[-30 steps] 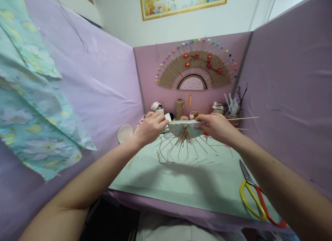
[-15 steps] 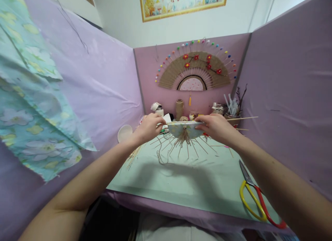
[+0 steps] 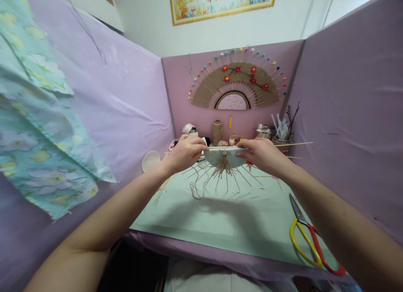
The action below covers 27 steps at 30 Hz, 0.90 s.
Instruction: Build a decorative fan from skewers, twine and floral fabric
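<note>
A half-round piece covered in pale floral cloth (image 3: 214, 157) is held up over the table, its straight edge on top and thin sticks fanning out below. A bunch of brown twine (image 3: 224, 164) hangs at its middle, with a loose strand looping to the left. My left hand (image 3: 189, 151) pinches the left end of the straight edge. At the right end, my right hand (image 3: 260, 152) grips the piece between thumb and fingers. A long thin stick (image 3: 297, 144) lies along the top edge and sticks out past my right hand.
Scissors with yellow and red handles (image 3: 307, 237) lie at the table's right. Behind are a twine spool (image 3: 217, 132), a pot of glue sticks (image 3: 281, 134) and jars. A decorated fan (image 3: 204, 90) hangs on the back panel; floral cloth (image 3: 47, 157) hangs at left.
My left hand has shifted slightly right along the top edge, closer to the middle of the piece. My right hand has stayed in nearly the same place.
</note>
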### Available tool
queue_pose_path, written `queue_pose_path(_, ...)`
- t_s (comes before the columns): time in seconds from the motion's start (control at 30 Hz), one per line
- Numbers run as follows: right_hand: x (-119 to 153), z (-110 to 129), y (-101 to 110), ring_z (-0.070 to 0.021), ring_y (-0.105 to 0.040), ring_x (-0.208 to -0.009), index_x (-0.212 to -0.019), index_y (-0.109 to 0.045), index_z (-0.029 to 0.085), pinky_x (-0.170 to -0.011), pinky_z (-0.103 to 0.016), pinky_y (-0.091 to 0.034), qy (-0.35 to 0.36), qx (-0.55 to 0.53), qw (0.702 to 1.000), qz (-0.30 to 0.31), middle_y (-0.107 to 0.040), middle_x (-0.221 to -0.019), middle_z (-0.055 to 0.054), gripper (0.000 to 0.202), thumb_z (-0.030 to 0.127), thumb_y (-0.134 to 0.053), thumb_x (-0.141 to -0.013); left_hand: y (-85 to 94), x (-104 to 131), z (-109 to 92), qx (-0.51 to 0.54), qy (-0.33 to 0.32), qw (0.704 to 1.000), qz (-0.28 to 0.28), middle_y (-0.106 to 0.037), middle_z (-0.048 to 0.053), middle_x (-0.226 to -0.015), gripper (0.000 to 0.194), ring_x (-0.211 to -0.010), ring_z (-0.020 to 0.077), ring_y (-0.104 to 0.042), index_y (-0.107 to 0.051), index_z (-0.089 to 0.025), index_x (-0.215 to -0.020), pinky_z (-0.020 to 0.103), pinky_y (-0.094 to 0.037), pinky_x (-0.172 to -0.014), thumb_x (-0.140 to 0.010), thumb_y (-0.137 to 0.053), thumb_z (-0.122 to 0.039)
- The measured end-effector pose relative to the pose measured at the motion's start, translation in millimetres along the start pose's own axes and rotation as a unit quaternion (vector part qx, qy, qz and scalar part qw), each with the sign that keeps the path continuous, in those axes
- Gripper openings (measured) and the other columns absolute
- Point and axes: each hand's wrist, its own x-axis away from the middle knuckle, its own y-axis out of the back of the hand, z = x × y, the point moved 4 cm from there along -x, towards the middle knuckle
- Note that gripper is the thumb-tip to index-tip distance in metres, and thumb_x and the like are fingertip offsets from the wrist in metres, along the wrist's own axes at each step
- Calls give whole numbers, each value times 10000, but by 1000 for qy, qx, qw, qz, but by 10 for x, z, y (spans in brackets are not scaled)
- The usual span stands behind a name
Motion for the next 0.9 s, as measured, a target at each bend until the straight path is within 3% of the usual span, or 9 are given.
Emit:
queue_pose_path(0.2, -13, 1, -14, -202, -672, -742, -967, -736, 215, -661, -267, -400, -1, -3, 1000, 7, -758, -792, -37, 186, 276, -607, -846, 20, 2, 29, 23, 33, 999, 10, -731, 26, -986, 258, -945, 157, -641, -698, -208, -961, 323, -369, -829, -869, -490, -87)
queue_pose_path(0.5, -18, -16, -12, -192, -654, -694, -963, -738, 219, -646, -270, -402, 3, -5, 1000, 7, -754, -761, -31, 201, 278, -587, -845, -32, -13, 47, 17, 5, 1000, 17, -722, 32, -1010, 276, -952, 153, -639, -711, -225, -979, 333, -371, -834, -902, -471, -114)
queue_pose_path(0.73, -107, -35, -58, -216, -671, -756, -964, -735, 214, -698, -298, -417, 1, 5, 1000, 6, -762, -788, -42, 193, 287, -597, -852, -87, -25, 182, 112, 37, 993, 4, -694, 54, -982, 234, -946, 171, -618, -709, -204, -936, 335, -459, -842, -854, -514, -105)
queue_pose_path(0.9, -184, -73, -121, -231, -690, -826, -937, -719, 206, -830, -347, -433, 10, -19, 1000, 17, -774, -890, -55, 143, 256, -610, -860, -93, -45, 228, 175, 90, 980, -8, -682, 68, -986, 173, -972, 180, -613, -705, -192, -931, 356, -497, -872, -853, -565, -126)
